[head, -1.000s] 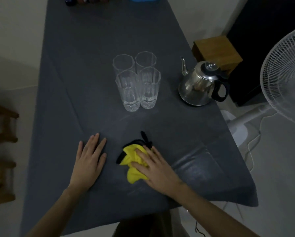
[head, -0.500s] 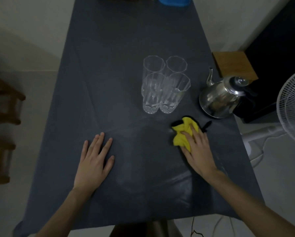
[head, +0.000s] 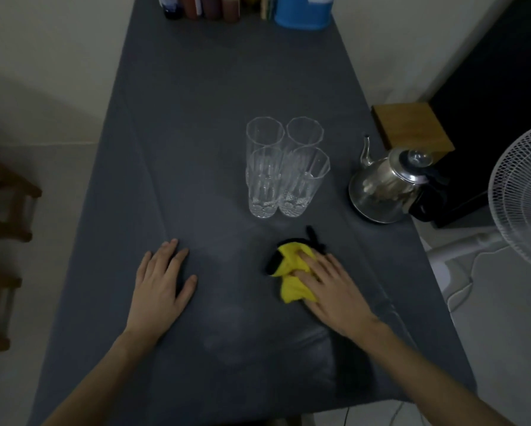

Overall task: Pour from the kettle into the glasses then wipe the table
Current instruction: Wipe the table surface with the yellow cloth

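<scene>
The right hand [head: 332,290] lies palm down on a crumpled yellow cloth [head: 290,272], with the fingers stretched forward over it; the hand presses the cloth flat against the table and does not close around it. The cloth has a black edge and a black loop at its far side. The left hand [head: 161,284] rests flat on the grey tablecloth [head: 196,118], fingers spread and pointing away from the person, holding nothing. Both forearms come in from the near edge of the table.

Four clear glasses [head: 284,167] stand close together in a square near the middle of the table, just beyond the cloth. The steel kettle [head: 387,186] with a black handle stands to their right, near the table's right edge, its spout turned to the far side.

Compared with half a second ago, the right hand and the cloth have moved to the left, away from the kettle, and now are in front of the glasses. One second ago the cloth was also in this region. The left hand has kept its place on the tablecloth. The glasses and the kettle have not moved.
</scene>
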The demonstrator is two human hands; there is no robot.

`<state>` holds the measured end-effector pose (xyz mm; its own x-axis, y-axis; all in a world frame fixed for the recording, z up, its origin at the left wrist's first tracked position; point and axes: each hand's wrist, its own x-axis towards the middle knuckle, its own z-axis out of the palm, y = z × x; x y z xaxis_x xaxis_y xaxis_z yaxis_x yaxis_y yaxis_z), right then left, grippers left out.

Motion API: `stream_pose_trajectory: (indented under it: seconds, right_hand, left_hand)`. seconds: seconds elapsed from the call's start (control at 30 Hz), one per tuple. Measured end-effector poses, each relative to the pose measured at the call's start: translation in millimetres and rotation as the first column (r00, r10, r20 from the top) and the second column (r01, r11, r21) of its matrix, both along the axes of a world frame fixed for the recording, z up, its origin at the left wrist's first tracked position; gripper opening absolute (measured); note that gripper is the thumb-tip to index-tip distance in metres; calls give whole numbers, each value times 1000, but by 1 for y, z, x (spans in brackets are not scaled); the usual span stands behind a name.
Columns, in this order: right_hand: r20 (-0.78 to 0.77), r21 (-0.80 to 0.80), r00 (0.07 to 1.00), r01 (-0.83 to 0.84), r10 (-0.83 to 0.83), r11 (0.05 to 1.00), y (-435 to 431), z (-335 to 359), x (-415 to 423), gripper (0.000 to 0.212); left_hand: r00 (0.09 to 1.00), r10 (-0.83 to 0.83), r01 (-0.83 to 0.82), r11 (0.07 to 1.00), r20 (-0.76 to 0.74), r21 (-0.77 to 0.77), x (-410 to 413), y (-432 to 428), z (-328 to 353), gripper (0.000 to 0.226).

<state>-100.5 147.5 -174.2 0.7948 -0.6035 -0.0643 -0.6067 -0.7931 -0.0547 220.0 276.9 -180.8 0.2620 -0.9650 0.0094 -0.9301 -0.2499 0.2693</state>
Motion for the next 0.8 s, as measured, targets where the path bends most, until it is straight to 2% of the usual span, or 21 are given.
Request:
stream_pose_trajectory:
  seconds: [0.17, 0.27, 0.47, 0.57, 0.73, 0.8]
  right_hand:
    - [-18, 60, 940, 340, -340, 938, -24, 3, -58, 46]
    - [45, 95, 913, 400, -405, 912, -19, 0, -29, 47]
    - [187, 108, 972, 121, -140, 987, 13, 2, 71, 41]
    - [137, 91, 990, -25, 12, 996, 36, 0, 106, 42]
    - [12, 53, 987, -163, 163, 985, 22, 0, 59, 47]
    - [-47, 41, 987, -150, 152, 988, 11, 3, 19, 50]
  left_hand:
    - [1000, -8, 8, 1000, 7, -19, -2, 2, -4, 54]
    - [1000, -7, 7, 1000, -5, -25, -1, 2, -5, 55]
    - [999, -25, 25, 1000, -30, -3, 2, 4, -5, 55]
    - [996, -86, 87, 996, -29, 24, 11, 8, -3, 58]
    - [990, -138, 134, 987, 39, 84, 34, 27, -3, 57]
    - [992, -119, 116, 990, 38, 81, 35, 29, -4, 57]
